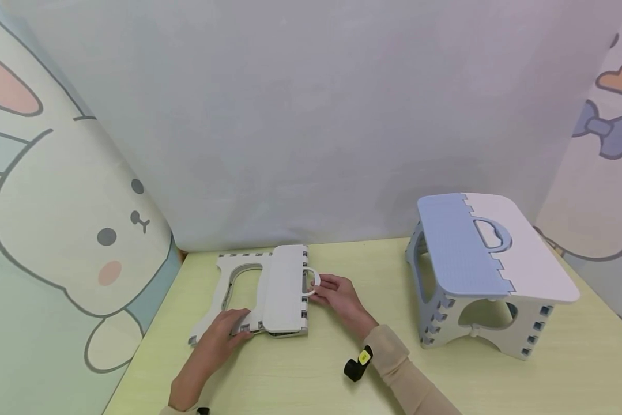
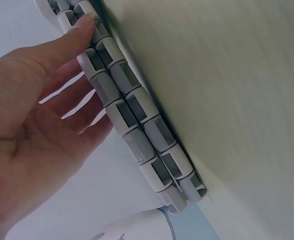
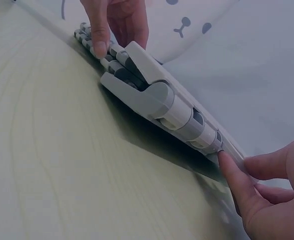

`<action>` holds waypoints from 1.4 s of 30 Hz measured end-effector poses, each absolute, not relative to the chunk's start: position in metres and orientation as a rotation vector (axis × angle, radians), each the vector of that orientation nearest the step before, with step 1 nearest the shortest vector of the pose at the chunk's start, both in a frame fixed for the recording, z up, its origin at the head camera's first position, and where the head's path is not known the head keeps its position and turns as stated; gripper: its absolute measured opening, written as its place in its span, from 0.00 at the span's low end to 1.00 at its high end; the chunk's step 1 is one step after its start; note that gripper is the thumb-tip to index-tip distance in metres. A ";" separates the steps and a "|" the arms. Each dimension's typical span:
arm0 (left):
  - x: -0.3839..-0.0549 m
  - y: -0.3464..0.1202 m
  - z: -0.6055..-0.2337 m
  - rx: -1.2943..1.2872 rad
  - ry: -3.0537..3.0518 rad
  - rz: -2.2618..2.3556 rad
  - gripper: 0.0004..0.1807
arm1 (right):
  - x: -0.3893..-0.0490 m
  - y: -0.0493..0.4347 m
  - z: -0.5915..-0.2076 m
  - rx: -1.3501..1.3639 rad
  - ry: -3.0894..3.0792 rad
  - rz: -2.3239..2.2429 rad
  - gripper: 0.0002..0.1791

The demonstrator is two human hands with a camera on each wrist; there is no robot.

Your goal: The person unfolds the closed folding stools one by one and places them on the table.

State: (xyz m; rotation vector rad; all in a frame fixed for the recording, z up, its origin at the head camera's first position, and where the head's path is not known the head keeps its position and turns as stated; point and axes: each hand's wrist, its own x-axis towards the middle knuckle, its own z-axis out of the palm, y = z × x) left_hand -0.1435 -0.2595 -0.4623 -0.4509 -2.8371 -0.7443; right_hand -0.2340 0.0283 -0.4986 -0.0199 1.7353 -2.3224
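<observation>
A white and grey folding stool [image 1: 285, 288] lies folded nearly flat on the table, its top panel to the right and its cut-out leg to the left. My left hand [image 1: 219, 340] grips the near edge of the leg. In the left wrist view, the thumb presses the hinged edge [image 2: 131, 107] while the fingers reach around its other side. At the stool's right side, my right hand [image 1: 342, 300] pinches the looped carrying handle [image 1: 317, 281] between thumb and fingers. The right wrist view shows the folded panels [image 3: 187, 117] tilted, with shadow beneath them.
To the right, a blue and white folding stool [image 1: 456, 248] stands unfolded on its legs. The pale yellow table [image 1: 321, 374] meets a grey-white backdrop [image 1: 311, 144] behind. Cartoon-printed panels [image 1: 72, 230] flank both sides.
</observation>
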 end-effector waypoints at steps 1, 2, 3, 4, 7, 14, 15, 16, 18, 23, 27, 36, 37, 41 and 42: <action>-0.143 -0.259 -0.462 -0.450 -2.840 -0.742 0.24 | -0.234 0.028 -0.498 -0.021 1.735 -2.322 0.22; -0.143 -0.259 -0.462 -0.448 -2.842 -0.743 0.24 | -0.234 0.029 -0.498 -0.023 1.734 -2.322 0.22; -0.143 -0.259 -0.462 -0.445 -2.846 -0.742 0.24 | -0.234 0.029 -0.498 -0.024 1.734 -2.321 0.22; -0.143 -0.259 -0.462 -0.443 -2.850 -0.739 0.24 | -0.234 0.029 -0.498 -0.028 1.735 -2.319 0.22; -0.143 -0.259 -0.462 -0.435 -2.863 -0.733 0.24 | -0.233 0.030 -0.497 -0.028 1.733 -2.315 0.22; -0.143 -0.257 -0.459 -0.413 -2.899 -0.719 0.24 | -0.232 0.031 -0.496 -0.038 1.745 -2.308 0.22; -0.143 -0.257 -0.459 -0.410 -2.904 -0.720 0.24 | -0.231 0.031 -0.496 -0.036 1.742 -2.309 0.22; -0.143 -0.257 -0.458 -0.408 -2.910 -0.723 0.24 | -0.231 0.031 -0.496 -0.038 1.744 -2.308 0.22; -0.143 -0.256 -0.458 -0.399 -2.925 -0.729 0.24 | -0.230 0.032 -0.496 -0.033 1.740 -2.311 0.23; -0.143 -0.255 -0.456 -0.397 -2.946 -0.733 0.24 | -0.228 0.033 -0.495 -0.024 1.727 -2.319 0.23; -0.143 -0.256 -0.456 -0.411 -2.940 -0.741 0.24 | -0.228 0.034 -0.494 -0.040 1.726 -2.320 0.23; -0.143 -0.254 -0.456 -0.404 -2.947 -0.735 0.25 | -0.229 0.040 -0.490 -0.050 1.755 -2.289 0.22; -0.142 -0.254 -0.455 -0.406 -2.946 -0.737 0.24 | -0.228 0.040 -0.489 -0.049 1.755 -2.289 0.22; -0.141 -0.251 -0.452 -0.408 -2.946 -0.747 0.24 | -0.227 0.042 -0.484 -0.060 1.757 -2.297 0.23; -0.141 -0.251 -0.452 -0.407 -2.948 -0.749 0.25 | -0.227 0.042 -0.483 -0.060 1.756 -2.300 0.23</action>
